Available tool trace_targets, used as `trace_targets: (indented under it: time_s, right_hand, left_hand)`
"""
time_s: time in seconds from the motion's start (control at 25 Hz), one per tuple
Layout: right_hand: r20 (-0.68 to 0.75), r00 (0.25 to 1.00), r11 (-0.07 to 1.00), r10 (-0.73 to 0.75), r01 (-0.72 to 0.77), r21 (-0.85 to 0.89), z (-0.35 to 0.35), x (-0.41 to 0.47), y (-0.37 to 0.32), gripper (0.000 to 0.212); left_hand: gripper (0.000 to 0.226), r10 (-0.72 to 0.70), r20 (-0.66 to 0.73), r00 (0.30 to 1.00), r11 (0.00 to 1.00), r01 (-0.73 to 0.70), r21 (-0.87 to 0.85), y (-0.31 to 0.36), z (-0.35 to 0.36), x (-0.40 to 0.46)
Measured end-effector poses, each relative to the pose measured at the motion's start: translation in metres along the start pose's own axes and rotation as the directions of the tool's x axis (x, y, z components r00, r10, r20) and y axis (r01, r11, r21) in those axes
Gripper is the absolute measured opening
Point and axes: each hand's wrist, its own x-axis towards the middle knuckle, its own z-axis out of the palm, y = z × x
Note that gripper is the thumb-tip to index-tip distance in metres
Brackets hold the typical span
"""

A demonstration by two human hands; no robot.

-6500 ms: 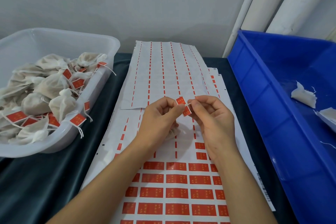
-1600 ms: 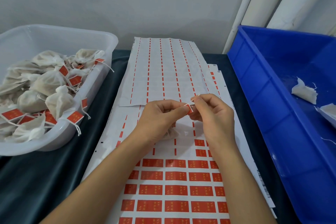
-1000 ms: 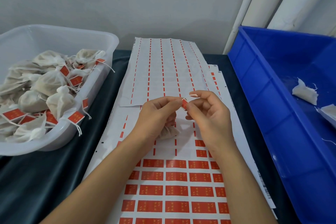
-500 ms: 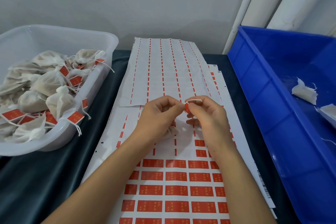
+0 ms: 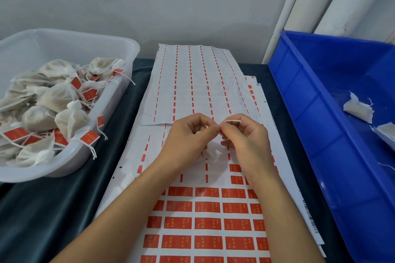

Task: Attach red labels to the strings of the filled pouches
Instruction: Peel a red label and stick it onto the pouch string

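A small red label (image 5: 221,133) is being pinched between the fingertips of both hands, right where the two hands meet over the middle of the counter (image 5: 53,209). Only a little bit of it is being shown, so its shape cannot be told. A white string (image 5: 233,121) is being held by the right hand (image 5: 245,136), whose fingers are curled tight around it, and the string's end is sticking out across the top of that hand. The left hand (image 5: 188,136) is curled too, its thumb and first finger pressed against the label. A small white pouch (image 5: 203,153) is being hung just under the left hand, probably from the same string, though that part is hidden.

Under the hands, a label sheet (image 5: 205,222) is being spread flat, with rows of red labels near the person and bare strips farther away. To the left, a clear tub (image 5: 89,47) is being filled with pouches already wearing red labels. To the right, a blue bin (image 5: 320,134) is being used for a few white scraps (image 5: 359,109).
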Motion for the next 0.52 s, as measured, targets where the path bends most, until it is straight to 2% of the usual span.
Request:
trace_targets:
  time_s: [0.28,0.52]
  right_hand:
    - [0.009,0.998,0.997,-0.066,0.066,-0.050,0.0006,-0.0013,-0.0011,0.019]
    - [0.001,1.000,1.000,-0.017,0.017,0.022,0.0019,-0.0027,-0.0027,0.012]
  left_hand:
    - [0.014,-0.014,0.013,1.000,1.000,0.015,-0.008,0.0028,0.0006,-0.0015]
    - [0.016,-0.009,0.036,0.999,1.000,0.010,-0.015,0.0044,-0.0012,-0.0031]
